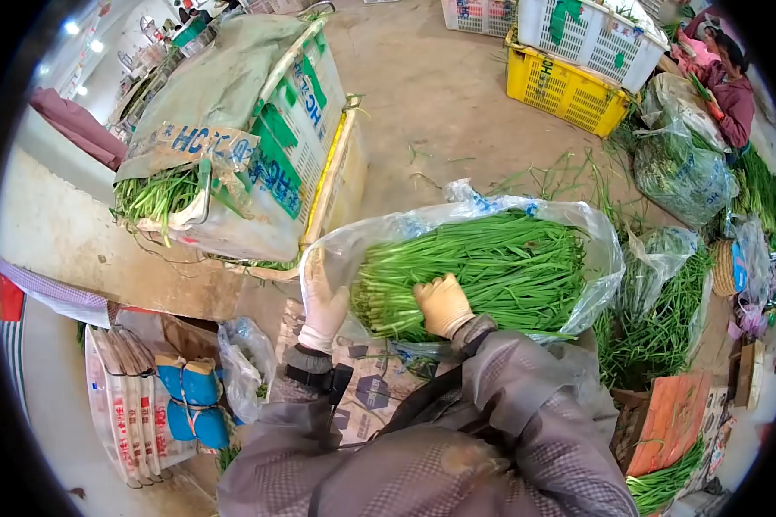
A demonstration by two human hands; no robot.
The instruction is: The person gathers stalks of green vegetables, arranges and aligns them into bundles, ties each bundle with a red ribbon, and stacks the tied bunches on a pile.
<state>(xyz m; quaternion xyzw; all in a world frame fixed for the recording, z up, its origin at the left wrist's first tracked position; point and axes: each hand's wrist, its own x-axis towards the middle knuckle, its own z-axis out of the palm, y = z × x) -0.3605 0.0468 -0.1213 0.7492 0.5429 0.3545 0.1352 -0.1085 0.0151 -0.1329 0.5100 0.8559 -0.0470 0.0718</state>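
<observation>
A big heap of long green chives (491, 258) lies in an open clear plastic bag (608, 289) in front of my body, the pale cut ends toward the left. My left hand (323, 306), in a pale glove, stands against the bag's left side with its fingers stretched out, next to the cut ends. On the near side of the heap, my right hand (444, 306), also gloved, has its fingers curled into the stalks. Its fingertips are partly hidden among the greens.
White crates (276, 172) under a cloth stand at the upper left. A white crate (578, 39) sits on a yellow crate (565, 90) at the back. Bagged greens (664, 302) lie at right; a person (733, 95) sits beyond. Blue bundles (190, 401) are at lower left.
</observation>
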